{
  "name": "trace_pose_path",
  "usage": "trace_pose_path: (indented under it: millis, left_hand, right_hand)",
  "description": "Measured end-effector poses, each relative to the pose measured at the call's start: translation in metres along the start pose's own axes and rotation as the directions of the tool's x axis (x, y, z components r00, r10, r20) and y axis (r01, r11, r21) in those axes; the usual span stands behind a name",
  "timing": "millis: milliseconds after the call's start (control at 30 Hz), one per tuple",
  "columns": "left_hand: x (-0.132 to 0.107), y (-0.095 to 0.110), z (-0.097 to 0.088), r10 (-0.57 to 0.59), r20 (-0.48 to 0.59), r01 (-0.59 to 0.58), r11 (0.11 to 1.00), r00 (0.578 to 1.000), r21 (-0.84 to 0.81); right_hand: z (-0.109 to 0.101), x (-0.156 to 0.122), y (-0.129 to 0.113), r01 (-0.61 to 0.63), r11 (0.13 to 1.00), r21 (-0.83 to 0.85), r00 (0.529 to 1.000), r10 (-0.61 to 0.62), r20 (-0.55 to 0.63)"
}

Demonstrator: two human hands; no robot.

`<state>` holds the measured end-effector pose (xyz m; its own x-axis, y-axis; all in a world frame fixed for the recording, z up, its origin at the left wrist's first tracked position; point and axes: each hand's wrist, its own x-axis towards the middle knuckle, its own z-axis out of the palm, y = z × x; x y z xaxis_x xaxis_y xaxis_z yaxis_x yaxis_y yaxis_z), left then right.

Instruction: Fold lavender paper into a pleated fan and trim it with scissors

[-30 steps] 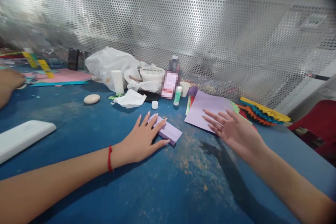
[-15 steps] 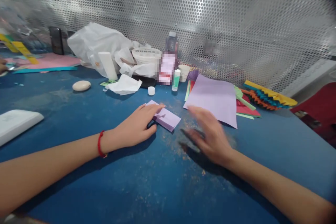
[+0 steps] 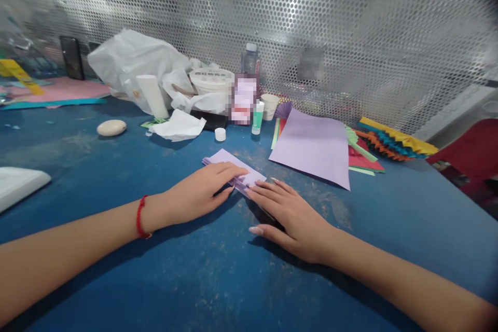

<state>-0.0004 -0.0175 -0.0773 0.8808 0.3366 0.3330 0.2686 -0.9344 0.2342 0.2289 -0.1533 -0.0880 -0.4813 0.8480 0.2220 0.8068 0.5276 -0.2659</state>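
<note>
The left hand is lying on a folded purple paper. The right hand is touching its four o'clock end with its fingertips. From that paper, a little white cap is sitting at eleven o'clock, a green and white tube is standing at one o'clock, and a big purple sheet is lying between two and three o'clock.

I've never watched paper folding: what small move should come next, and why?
Probably press the folded paper flat: its layers look slightly parted at the left end, the left hand lies across it and the right hand is at its right end.
</note>
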Motion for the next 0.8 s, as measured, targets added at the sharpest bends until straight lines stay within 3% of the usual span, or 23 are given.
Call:
trace_pose_path:
  millis: [67, 133, 200, 267, 367, 433, 533, 667, 733, 800]
  left_hand:
    - [0.000, 0.004, -0.004, 0.020, -0.099, -0.012, 0.996, 0.995, 0.086]
    - [-0.001, 0.008, -0.007, -0.054, -0.192, 0.077, 0.991, 0.980, 0.113]
    - [-0.002, 0.009, -0.008, -0.214, -0.170, 0.219, 0.976, 0.962, 0.010]
    - [-0.002, 0.009, -0.005, -0.366, -0.084, 0.338, 0.911, 0.927, -0.237]
    - [0.002, 0.013, 0.001, -0.484, -0.008, 0.339, 0.624, 0.875, -0.705]
    - [0.005, 0.019, 0.002, -0.525, 0.041, 0.290, 0.402, 0.850, -0.869]
    - [0.008, 0.028, -0.001, -0.502, 0.152, 0.304, 0.235, 0.852, -0.923]
    - [0.006, 0.030, 0.000, -0.339, 0.295, 0.375, 0.198, 0.893, -0.906]
    - [0.004, 0.027, 0.004, -0.263, 0.352, 0.401, 0.163, 0.898, -0.901]
    - [0.003, 0.023, 0.006, -0.219, 0.389, 0.423, 0.132, 0.895, -0.897]
  right_hand:
    - [0.001, -0.002, 0.002, -0.019, 1.000, 0.007, 0.999, 0.019, -0.048]
    - [0.000, -0.003, 0.002, -0.050, 0.999, 0.011, 0.991, 0.051, -0.123]
    - [-0.001, -0.003, 0.001, -0.062, 0.998, -0.001, 0.972, 0.060, -0.226]
    - [-0.003, -0.004, -0.001, -0.038, 0.997, -0.073, 0.953, 0.014, -0.304]
    - [-0.006, -0.003, -0.007, 0.064, 0.954, -0.291, 0.938, -0.158, -0.310]
    - [-0.008, -0.003, -0.012, 0.160, 0.898, -0.409, 0.920, -0.286, -0.268]
    - [-0.010, -0.002, -0.018, 0.297, 0.836, -0.462, 0.884, -0.423, -0.197]
    - [-0.011, -0.003, -0.023, 0.428, 0.790, -0.439, 0.832, -0.534, -0.149]
    - [-0.009, -0.005, -0.021, 0.453, 0.789, -0.414, 0.800, -0.565, -0.201]
    - [-0.007, -0.008, -0.018, 0.407, 0.841, -0.356, 0.801, -0.516, -0.303]
